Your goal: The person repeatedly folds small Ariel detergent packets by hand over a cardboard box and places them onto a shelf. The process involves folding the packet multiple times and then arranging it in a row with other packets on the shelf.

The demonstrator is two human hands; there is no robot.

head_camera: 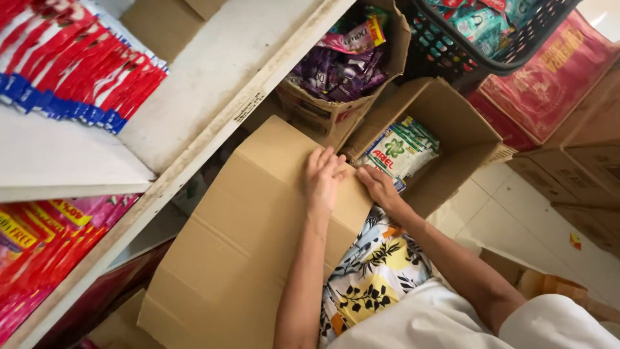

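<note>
A large closed cardboard box lies tilted across the person's lap, its far end leaning toward the white shelf unit. The left hand rests flat on the box's top near the far right corner, fingers spread and loose, gripping nothing. The right hand lies just beside it at the box's right edge, fingers curled over that edge (whether they actually pinch the cardboard cannot be told from here).

Below the box a lap covered in flowered cloth shows, yellow, blue and black.

The space around is crowded. Just past the hands stands an open carton holding green and white sachet packs, and beside it another open carton full of purple sachets. A dark plastic basket of teal packets hangs over both. On the shelf hang strips of red, white and blue sachets, with red and pink packets on the level beneath. Red cartons and plain brown ones are stacked on the tiled floor to the right.
</note>
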